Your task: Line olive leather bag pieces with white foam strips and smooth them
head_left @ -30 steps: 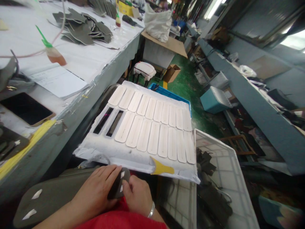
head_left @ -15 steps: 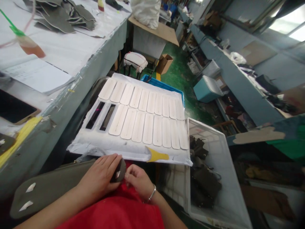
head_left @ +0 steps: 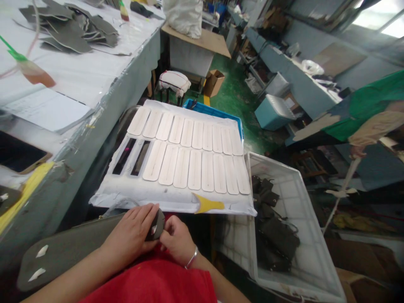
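Observation:
A long dark grey-green leather-like panel (head_left: 75, 240) with rounded ends lies across my lap, small white tabs showing near both ends. My left hand (head_left: 134, 227) is wrapped over its right end, fingers together, with the thumb along the lower side. Close against that end, my right hand (head_left: 177, 239) is closed in a pinch at the edge. What its fingertips hold is hidden. In front of my hands is a white-covered board (head_left: 126, 187) bearing two rows of pale rounded strips (head_left: 170, 164). A yellow piece (head_left: 208, 205) sits at its near edge.
Right of the board stands a white crate (head_left: 303, 198) with dark pieces inside. The worktable (head_left: 104, 71) at left carries grey cut pieces (head_left: 75, 29), a bottle (head_left: 34, 71) and papers (head_left: 47, 107). A person in a green top (head_left: 372, 101) holds a pole at far right.
A person in green with a pole has come into view at the right. My right hand has shifted slightly left against the panel's end; my left hand keeps its grip.

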### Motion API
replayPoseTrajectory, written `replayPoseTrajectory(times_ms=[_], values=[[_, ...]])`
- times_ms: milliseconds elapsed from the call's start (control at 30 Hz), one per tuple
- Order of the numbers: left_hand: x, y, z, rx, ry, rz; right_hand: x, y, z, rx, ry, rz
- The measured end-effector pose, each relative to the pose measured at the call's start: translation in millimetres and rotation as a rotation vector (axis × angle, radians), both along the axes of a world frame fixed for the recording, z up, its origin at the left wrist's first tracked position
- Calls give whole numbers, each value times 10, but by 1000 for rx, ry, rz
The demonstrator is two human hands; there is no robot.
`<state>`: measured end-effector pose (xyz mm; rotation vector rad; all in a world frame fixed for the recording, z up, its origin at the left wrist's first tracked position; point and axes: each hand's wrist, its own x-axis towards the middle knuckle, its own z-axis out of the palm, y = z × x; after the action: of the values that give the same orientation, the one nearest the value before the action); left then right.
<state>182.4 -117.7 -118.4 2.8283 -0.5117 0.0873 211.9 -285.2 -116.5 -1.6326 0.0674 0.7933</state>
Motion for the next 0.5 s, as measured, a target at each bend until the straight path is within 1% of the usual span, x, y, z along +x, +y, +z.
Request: replayPoseTrajectory(times_ms=[133, 300, 500], values=[[4, -67, 46, 81, -25, -43, 9, 5, 8, -20, 11, -1], [27, -150, 122, 179, 26, -14, -4, -4, -36, 13, -71, -26], [24, -173, 127, 192, 29, -9, -63, 17, -129, 20, -63, -97]])
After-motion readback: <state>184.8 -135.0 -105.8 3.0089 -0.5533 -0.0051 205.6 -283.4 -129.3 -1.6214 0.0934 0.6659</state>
